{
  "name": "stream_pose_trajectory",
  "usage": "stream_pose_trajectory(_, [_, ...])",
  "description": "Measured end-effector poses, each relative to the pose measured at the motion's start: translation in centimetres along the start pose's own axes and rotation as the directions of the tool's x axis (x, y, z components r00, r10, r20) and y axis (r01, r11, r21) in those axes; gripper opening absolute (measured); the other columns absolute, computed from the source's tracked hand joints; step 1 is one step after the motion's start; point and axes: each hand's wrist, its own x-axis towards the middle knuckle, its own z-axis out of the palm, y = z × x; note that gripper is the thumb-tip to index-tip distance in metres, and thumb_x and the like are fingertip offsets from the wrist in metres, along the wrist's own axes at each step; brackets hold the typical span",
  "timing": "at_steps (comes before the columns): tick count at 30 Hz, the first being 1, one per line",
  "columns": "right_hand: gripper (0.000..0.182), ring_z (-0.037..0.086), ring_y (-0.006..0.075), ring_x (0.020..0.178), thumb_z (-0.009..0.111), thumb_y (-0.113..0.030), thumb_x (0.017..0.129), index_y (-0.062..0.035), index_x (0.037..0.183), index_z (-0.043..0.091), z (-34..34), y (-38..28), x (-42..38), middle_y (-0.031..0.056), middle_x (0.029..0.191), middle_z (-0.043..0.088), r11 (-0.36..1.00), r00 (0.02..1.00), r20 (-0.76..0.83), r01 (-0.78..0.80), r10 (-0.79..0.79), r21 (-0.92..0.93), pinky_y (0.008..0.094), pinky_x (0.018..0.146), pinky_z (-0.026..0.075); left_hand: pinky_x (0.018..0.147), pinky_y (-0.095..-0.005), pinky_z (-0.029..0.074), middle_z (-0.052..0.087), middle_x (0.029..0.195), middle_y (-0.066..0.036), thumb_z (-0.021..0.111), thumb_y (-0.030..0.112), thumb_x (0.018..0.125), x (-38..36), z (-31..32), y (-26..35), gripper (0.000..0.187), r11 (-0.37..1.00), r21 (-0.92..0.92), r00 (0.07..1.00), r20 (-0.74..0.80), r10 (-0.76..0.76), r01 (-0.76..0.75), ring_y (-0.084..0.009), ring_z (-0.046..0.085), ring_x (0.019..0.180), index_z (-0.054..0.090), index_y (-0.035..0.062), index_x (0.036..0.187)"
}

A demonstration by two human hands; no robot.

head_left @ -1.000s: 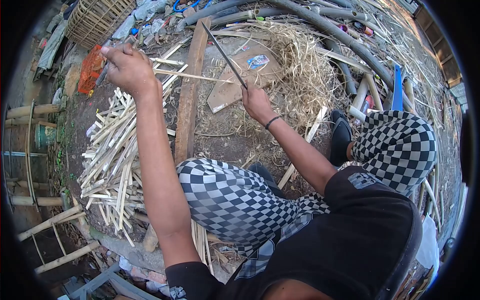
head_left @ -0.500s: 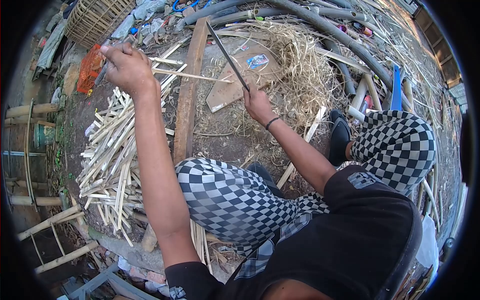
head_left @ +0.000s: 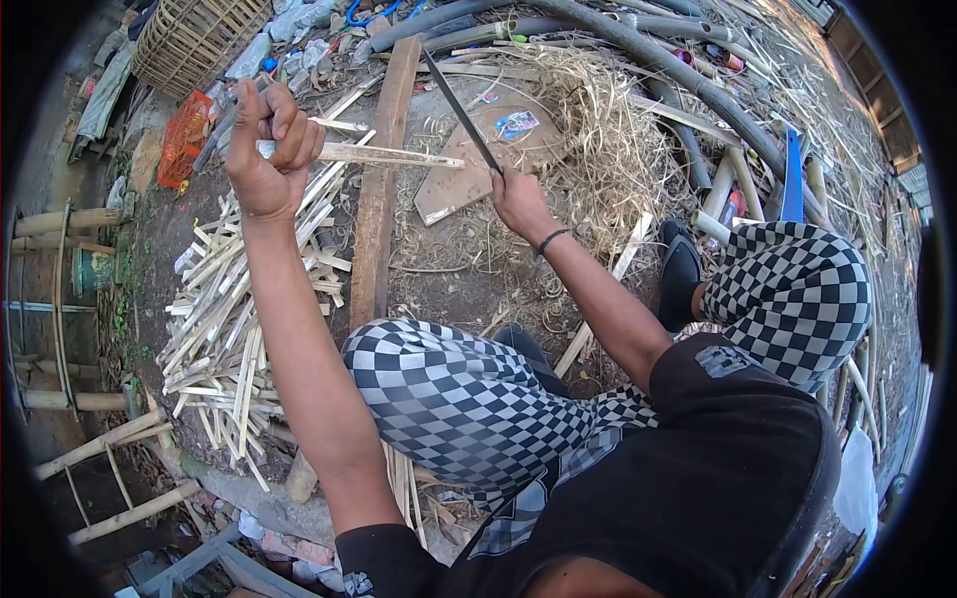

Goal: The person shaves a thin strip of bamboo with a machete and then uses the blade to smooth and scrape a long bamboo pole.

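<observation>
Left hand (head_left: pixel 269 149): palm turned partly upward, fingers curled and clamped on one pale, flat, narrow bamboo-like strip (head_left: pixel 389 155), thumb raised apart from them. The strip, as I view it from my remote post, points rightward across a long, rough-sawn brown wooden plank (head_left: pixel 377 199), its free tip before a flat, brown, angular board (head_left: pixel 449 191); I cannot tell whether strip and plank touch. Right hand (head_left: pixel 521 202), black band at the wrist: fingers closed together on the near end of a long, dark, straight metal blade (head_left: pixel 459 108), its grip hidden from me inside the fist; blade slanting away up and left, tip near the plank's far end, edge well apart from the strip. On the board: one small, blue-and-white printed piece (head_left: pixel 515 125). Right of the board: one loose heap of curly, straw-coloured shavings (head_left: pixel 608 140). Left of the plank, below the left hand: one large, criss-crossed pile of pale split sticks (head_left: pixel 239 299). Beyond that pile: one orange plastic lattice crate (head_left: pixel 182 145) and one brown woven basket (head_left: pixel 194 45). Near the right knee: one long, flat blue object (head_left: pixel 792 179), standing nearly upright in my view.
</observation>
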Motion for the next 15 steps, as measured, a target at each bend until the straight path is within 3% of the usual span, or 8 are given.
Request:
stream_pose_trajectory(3, [0.032, 0.064, 0.0483, 0.079, 0.05, -0.027, 0.099, 0.0033, 0.094, 0.06, -0.3, -1.8, -0.4, 0.0299, 0.081, 0.066, 0.99, 0.997, -0.067, 0.053, -0.045, 0.13, 0.0554, 0.073, 0.051, 0.045, -0.0264, 0.015, 0.02, 0.046, 0.008, 0.04, 0.055, 0.103, 0.1, 0.3, -0.1, 0.053, 0.999, 0.032, 0.999, -0.049, 0.01, -0.009, -0.0064, 0.012, 0.041, 0.038, 0.0138, 0.069])
stream_pose_trajectory(5, [0.029, 0.066, 0.0468, 0.082, 0.052, -0.024, 0.097, 0.0022, 0.094, 0.064, 3.4, 1.6, -0.5, 0.0291, 0.085, 0.067, 0.995, 0.998, -0.06, 0.008, -0.002, 0.102, 0.0532, 0.076, 0.053, 0.045, -0.0266, 0.015, 0.02, 0.046, 0.008, 0.04, 0.052, 0.104, 0.3, 0.3, -0.3, 0.052, 0.999, 0.021, 0.999, -0.044, 0.031, -0.03, -0.0066, 0.011, 0.041, 0.038, 0.0134, 0.069])
stream_pose_trajectory(7, [0.028, 0.067, 0.0455, 0.085, 0.053, -0.022, 0.095, 0.0014, 0.093, 0.068, 7.0, 6.3, -0.8, 0.0288, 0.087, 0.068, 0.956, 0.959, 0.271, -0.005, 0.089, -0.294, 0.0518, 0.077, 0.054, 0.045, -0.0266, 0.015, 0.02, 0.046, 0.007, 0.04, 0.051, 0.104, 0.3, 0.9, -0.2, 0.052, 0.999, 0.033, 0.997, -0.077, 0.031, -0.028, -0.0066, 0.011, 0.041, 0.038, 0.0133, 0.068])
stream_pose_trajectory(11, [0.038, 0.065, 0.0491, 0.084, 0.05, -0.027, 0.098, 0.007, 0.092, 0.066, 5.0, 4.9, -0.2, 0.0322, 0.079, 0.065, 0.973, 0.95, 0.291, -0.045, 0.112, -0.228, 0.055, 0.079, 0.052, 0.045, -0.0271, 0.014, 0.021, 0.046, 0.007, 0.04, 0.051, 0.104, 0.6, 1.2, 0.0, 0.052, 0.998, 0.054, 0.998, -0.044, 0.039, -0.037, -0.0065, 0.011, 0.041, 0.039, 0.0131, 0.068])
stream_pose_trajectory(13, [0.039, 0.065, 0.0493, 0.081, 0.05, -0.027, 0.098, 0.007, 0.087, 0.065, 2.6, 1.6, -0.6, 0.0317, 0.078, 0.065, 0.993, 0.988, 0.143, -0.048, 0.063, -0.103, 0.0548, 0.076, 0.053, 0.044, -0.0273, 0.013, 0.021, 0.047, 0.007, 0.041, 0.05, 0.104, 0.5, 1.3, -0.1, 0.052, 0.999, 0.043, 0.996, -0.078, 0.034, -0.031, -0.0065, 0.012, 0.041, 0.039, 0.013, 0.068])
stream_pose_trajectory(15, [0.038, 0.065, 0.0497, 0.077, 0.05, -0.027, 0.099, 0.0062, 0.084, 0.063, 2.0, -0.1, -0.7, 0.0314, 0.077, 0.065, 0.996, 0.994, 0.098, -0.036, 0.043, -0.079, 0.0544, 0.073, 0.053, 0.044, -0.0272, 0.014, 0.021, 0.047, 0.007, 0.04, 0.05, 0.104, 0.6, 1.3, 0.0, 0.052, 0.999, 0.039, 0.993, -0.115, 0.037, -0.032, -0.0065, 0.012, 0.042, 0.038, 0.0129, 0.068])
